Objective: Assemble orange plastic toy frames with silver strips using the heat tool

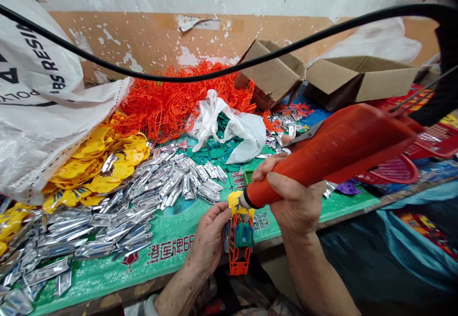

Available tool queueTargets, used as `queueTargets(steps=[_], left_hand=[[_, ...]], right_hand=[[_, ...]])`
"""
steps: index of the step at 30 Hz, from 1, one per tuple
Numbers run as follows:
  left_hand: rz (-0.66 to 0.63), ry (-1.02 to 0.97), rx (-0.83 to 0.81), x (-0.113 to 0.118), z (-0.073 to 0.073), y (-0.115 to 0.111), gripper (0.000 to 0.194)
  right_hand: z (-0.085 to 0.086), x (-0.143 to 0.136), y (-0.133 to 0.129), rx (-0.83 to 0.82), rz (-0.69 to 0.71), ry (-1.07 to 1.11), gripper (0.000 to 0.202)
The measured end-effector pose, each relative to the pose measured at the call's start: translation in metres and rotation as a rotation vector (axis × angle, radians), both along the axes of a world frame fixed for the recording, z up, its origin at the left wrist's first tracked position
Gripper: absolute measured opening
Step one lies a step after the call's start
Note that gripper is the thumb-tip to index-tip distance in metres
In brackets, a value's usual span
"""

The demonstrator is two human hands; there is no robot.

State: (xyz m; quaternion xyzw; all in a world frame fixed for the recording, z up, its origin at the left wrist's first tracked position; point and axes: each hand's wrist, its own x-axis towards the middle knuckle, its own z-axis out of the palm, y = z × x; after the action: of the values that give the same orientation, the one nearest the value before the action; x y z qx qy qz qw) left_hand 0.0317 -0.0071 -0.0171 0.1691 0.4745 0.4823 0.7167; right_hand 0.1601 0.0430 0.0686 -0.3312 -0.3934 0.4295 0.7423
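Note:
My right hand (296,201) is wrapped round a long red electric screwdriver (322,151), which slants down to the left. A grey metal strip (304,135) runs along its far side, near my fingers. Its dark nose rests at the yellow part of a small toy vehicle (244,234). That toy has an orange frame, a green block in the middle and a yellow top piece. Between thumb and fingers, my left hand (211,232) pinches the toy at its left edge, close to the yellow piece. The contact under the screwdriver's tip is hidden.
Silvery parts (168,178) spread over the green sheet (171,237). Yellow pieces (96,158) spill from a white sack (46,96). Behind lie orange frames (171,99), a white bag (246,127) of green pieces and cardboard boxes (386,82). A black cable (214,75) crosses above; red baskets (393,170) stand right.

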Motion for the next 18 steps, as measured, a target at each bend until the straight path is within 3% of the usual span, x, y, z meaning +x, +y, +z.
queueTargets(steps=[7, 18], left_hand=[[0.031, 0.037, -0.002, 0.0009, -0.002, 0.0017, 0.034], [0.11, 0.125, 0.054, 0.0011, -0.0022, -0.0005, 0.04]], right_hand=[[0.0045, 0.0016, 0.0, -0.03, -0.013, 0.034, 0.027], [0.0055, 0.0053, 0.009, 0.002, 0.144, 0.114, 0.04]])
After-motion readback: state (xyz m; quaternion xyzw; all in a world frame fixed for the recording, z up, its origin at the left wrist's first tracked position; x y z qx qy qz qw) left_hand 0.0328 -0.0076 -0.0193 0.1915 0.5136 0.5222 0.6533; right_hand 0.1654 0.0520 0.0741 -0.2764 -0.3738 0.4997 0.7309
